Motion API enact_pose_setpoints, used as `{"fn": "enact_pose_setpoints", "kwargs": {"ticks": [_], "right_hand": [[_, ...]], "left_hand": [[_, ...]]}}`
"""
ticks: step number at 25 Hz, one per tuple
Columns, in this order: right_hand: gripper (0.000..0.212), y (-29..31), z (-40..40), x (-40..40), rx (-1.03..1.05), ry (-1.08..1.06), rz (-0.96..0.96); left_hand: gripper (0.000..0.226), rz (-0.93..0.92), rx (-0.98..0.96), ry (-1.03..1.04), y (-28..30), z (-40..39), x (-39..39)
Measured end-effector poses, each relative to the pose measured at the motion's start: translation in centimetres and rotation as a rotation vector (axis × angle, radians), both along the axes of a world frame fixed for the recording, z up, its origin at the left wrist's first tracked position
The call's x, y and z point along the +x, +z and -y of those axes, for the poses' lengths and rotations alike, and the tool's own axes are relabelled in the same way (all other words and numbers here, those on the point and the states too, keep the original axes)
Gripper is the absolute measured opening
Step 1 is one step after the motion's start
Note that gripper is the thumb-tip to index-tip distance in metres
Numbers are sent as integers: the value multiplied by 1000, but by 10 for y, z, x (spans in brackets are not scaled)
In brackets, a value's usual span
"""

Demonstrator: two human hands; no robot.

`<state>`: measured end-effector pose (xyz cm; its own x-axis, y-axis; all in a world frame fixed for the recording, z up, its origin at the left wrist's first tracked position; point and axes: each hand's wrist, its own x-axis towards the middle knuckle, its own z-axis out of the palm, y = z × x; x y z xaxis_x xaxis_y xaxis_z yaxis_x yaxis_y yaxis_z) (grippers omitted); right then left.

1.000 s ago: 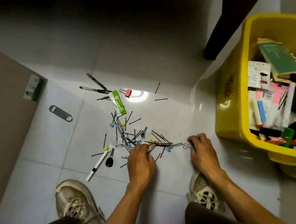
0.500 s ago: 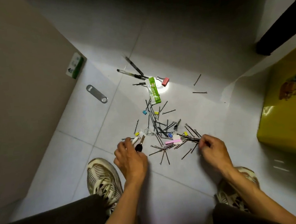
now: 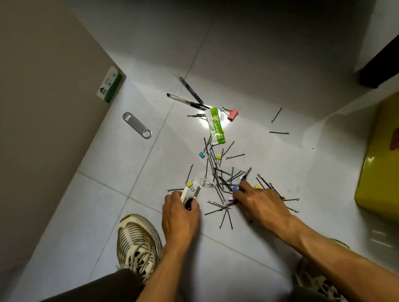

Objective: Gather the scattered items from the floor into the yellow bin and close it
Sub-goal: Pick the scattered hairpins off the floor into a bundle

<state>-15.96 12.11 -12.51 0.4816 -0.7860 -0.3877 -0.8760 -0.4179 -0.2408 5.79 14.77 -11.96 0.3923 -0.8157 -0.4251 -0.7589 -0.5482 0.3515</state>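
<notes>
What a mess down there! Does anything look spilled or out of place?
Yes. Black hairpins lie scattered across the floor tiles, mixed with small binder clips, two pens, a green packet and a metal bottle opener. The left hand grips a white marker; the right hand rakes pins together.

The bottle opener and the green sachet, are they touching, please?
Apart: the head view shows bare floor tile between the bottle opener and the green sachet.

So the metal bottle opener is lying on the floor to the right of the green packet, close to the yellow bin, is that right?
Not quite. In the head view the metal bottle opener lies on the floor to the left of the green packet, near the wall, far from the yellow bin.
</notes>
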Motion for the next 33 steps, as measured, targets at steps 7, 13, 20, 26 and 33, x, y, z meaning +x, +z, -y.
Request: {"fn": "enact_pose_setpoints", "kwargs": {"ticks": [7,13,20,26,33], "right_hand": [[14,10,7,6,300,-637,549],[21,26,24,14,910,-1123,1045],[20,10,40,51,263,-287,347],[18,-23,53,63,56,-3,209],[28,-2,55,50,538,-898,901]], "left_hand": [[29,12,159,-63,-6,6,2],[17,-68,77,71,-3,2,-4],[17,-6,-7,-19,-4,31,-1],[19,-76,1,-27,-13,43,7],[7,-220,-36,279,-12,46,12]]}}
